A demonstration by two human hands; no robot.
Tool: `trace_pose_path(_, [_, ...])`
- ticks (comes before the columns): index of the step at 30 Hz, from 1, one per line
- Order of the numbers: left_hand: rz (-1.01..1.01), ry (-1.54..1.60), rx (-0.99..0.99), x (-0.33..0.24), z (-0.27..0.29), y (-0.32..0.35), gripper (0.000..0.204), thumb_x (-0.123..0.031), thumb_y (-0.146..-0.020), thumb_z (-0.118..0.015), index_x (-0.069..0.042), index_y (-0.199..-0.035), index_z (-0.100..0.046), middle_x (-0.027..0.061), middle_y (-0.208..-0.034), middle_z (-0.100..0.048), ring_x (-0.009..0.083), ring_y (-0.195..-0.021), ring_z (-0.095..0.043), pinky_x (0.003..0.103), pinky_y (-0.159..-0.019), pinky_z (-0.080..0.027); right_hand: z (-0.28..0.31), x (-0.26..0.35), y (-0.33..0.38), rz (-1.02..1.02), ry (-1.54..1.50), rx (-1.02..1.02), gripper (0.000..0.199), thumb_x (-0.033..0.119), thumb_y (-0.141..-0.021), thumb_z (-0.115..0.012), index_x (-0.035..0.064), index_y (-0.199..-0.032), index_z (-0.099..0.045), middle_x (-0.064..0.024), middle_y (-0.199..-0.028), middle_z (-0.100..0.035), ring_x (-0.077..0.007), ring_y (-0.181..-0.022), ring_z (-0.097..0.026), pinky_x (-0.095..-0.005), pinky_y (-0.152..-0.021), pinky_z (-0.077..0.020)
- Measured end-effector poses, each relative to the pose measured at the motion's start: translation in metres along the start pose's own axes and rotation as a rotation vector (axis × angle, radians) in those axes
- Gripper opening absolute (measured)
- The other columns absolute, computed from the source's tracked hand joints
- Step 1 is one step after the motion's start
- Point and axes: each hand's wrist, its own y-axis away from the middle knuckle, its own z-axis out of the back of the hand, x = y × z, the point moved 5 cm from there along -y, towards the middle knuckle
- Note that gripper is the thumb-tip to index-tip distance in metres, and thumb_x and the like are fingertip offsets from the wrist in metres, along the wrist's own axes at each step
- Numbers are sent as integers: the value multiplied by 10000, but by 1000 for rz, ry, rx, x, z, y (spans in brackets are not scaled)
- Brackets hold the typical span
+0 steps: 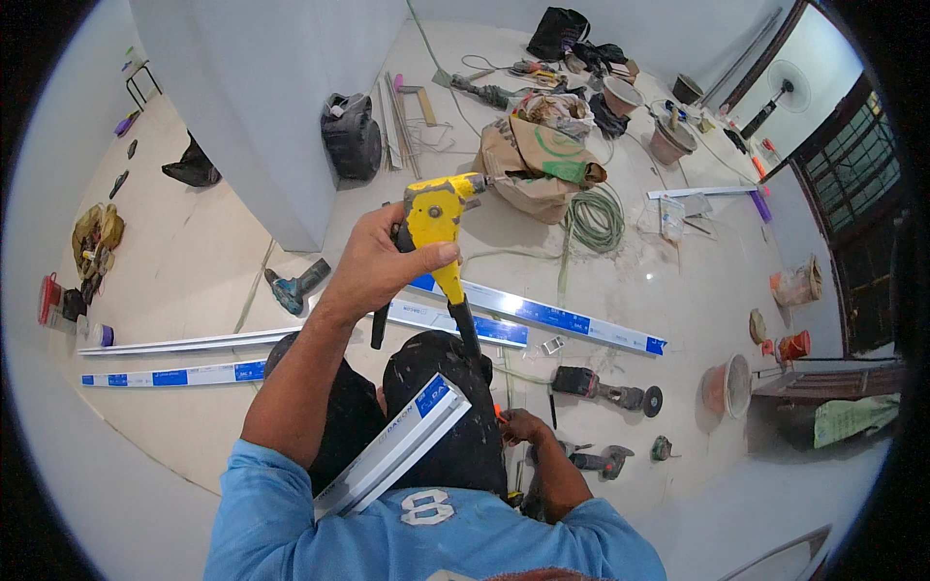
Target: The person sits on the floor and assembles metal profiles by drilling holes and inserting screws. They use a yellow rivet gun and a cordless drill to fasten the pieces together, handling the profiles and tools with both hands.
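Left hand (383, 261) raised in front of the body, grip clenched around the yellow-bodied hand riveter with black handles (435, 221); thumb laid across the yellow body, nose of the tool pointing right, black handles hanging down toward the knees. Right hand (523, 426) low beside the right knee, fingers curled near a small orange item; grip state of this hand cannot be told, being partly hidden by the leg. Short silver metal channel with blue printed bands (397, 447) resting slantwise across the lap, upper end near the black trousers, lower end against the light blue shirt. On the pale tiled floor (630, 290), just beyond the knees, long silver metal channels with blue labels (542, 315) lying side by side; two more silver channel lengths (174, 360) to the left, well apart from the hands. Black angle grinder (605, 390) on the floor to the right of the knees, second dark power tool (596, 458) nearer the right hand. Teal cordless drill (295, 286) on the floor beside the white pillar (262, 107). Green coiled hose (593, 218) and brown paper sack (538, 160) farther off, behind the riveter.
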Motion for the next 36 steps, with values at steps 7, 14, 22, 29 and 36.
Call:
trace_pose_path(7, [-24, 22, 38, -1, -7, -1, 540, -354, -896, -949, 27, -1207, -728, 101, -1007, -822, 156, -913, -800, 320, -847, -654, 35, 78, -8, 107, 942, -39, 345, 309, -1066, -647, -7, -1135, -765, -177, -1080, -809, -324, -881, -778, -471, -812, -627])
trace_pose_path(14, [-55, -16, 68, -3, -12, 2, 524, -365, -902, -943, 25, -1187, -741, 98, -993, -819, 146, -883, -788, 304, -836, -640, 38, 444, 323, 1196, -90, -343, 464, 442, -1193, -497, 56, -992, -656, -13, -788, -609, -77, -639, -547, -255, -533, -434])
trace_pose_path(22, [1, -77, 39, -12, -19, 8, 522, -377, -903, -944, 15, -1186, -746, 92, -960, -816, 142, -859, -776, 311, -806, -633, 35, 488, 340, 1249, 264, -367, 367, 339, -1163, -595, 34, -973, -670, 0, -785, -552, -109, -708, -494, -302, -644, -420])
trace_pose_path(29, [-40, 38, 66, 3, -14, 5, 545, -393, -902, -944, -12, -1210, -705, 112, -995, -823, 152, -871, -783, 317, -787, -636, 25, 494, 357, 1505, 504, -557, 155, 160, -1089, -691, 5, -1092, -682, -95, -864, -643, -193, -805, -609, -356, -740, -506])
trace_pose_path(36, [18, 19, 87, -9, -14, 9, 507, -388, -931, -919, 6, -1193, -737, 112, -983, -827, 180, -921, -805, 351, -880, -648, 25, 495, 363, 1538, 608, -634, 128, 64, -1027, -739, -2, -1128, -694, -158, -987, -734, -277, -872, -728, -392, -786, -578])
